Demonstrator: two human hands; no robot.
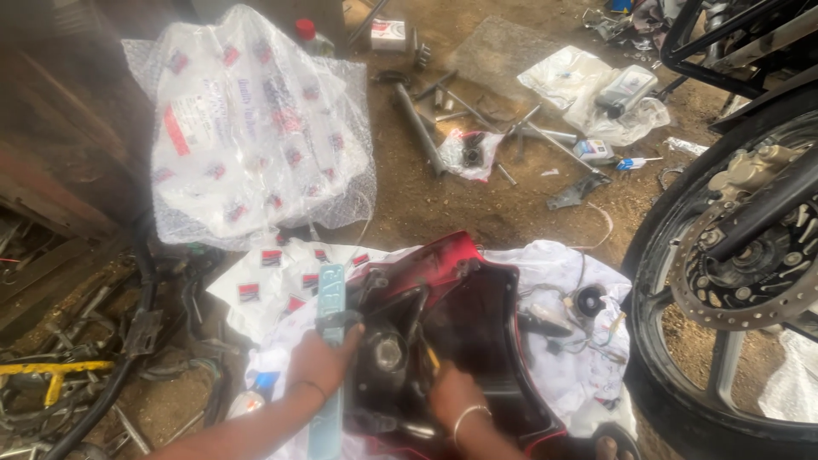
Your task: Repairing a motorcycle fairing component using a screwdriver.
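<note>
A red and black motorcycle fairing with a headlight housing (460,324) lies face down on white plastic wrapping (554,264) on the dirt floor. My left hand (322,358) grips a pale blue-grey flat panel (329,294) at the fairing's left edge. My right hand (452,393), a metal bangle on its wrist, reaches into the black inside of the fairing; its fingers look curled, and whether they hold anything is hidden. Wires and small connectors (579,315) lie on the wrapping to the right.
A motorcycle front wheel with a brake disc (741,273) stands at right. A large part in bubble wrap (247,128) lies at upper left. Metal rods, tools and small bottles (477,119) are scattered on the dirt behind. Cables and scrap (94,358) pile up at left.
</note>
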